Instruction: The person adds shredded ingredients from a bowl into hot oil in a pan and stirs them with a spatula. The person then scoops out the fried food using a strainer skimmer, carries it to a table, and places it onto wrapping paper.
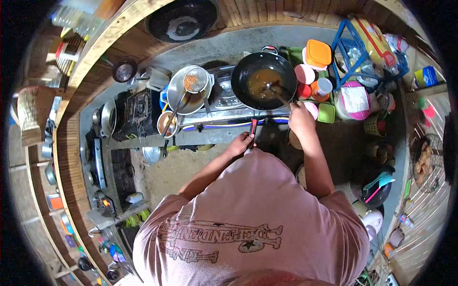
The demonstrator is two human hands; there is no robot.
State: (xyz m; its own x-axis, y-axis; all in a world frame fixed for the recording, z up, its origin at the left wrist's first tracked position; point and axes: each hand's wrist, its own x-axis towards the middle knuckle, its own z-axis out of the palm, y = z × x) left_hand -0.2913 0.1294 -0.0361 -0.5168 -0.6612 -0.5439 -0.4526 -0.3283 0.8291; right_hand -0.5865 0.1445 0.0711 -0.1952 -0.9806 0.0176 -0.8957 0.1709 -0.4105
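The upper-centre wok (241, 85), its handle (253, 125) gripped by the left hand (241, 145), is seemingly stirred with a spoon (285, 102) clasped in the right hand (302, 119); next, firm bracing is needed.

Slatted wooden wall (253, 13) behind grey concrete (229, 39), pale timber beam (110, 37) upper left.

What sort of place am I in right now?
Most likely a home kitchen: a black wok holding brown liquid sits on a metal stove, and a small pan hangs on the left.
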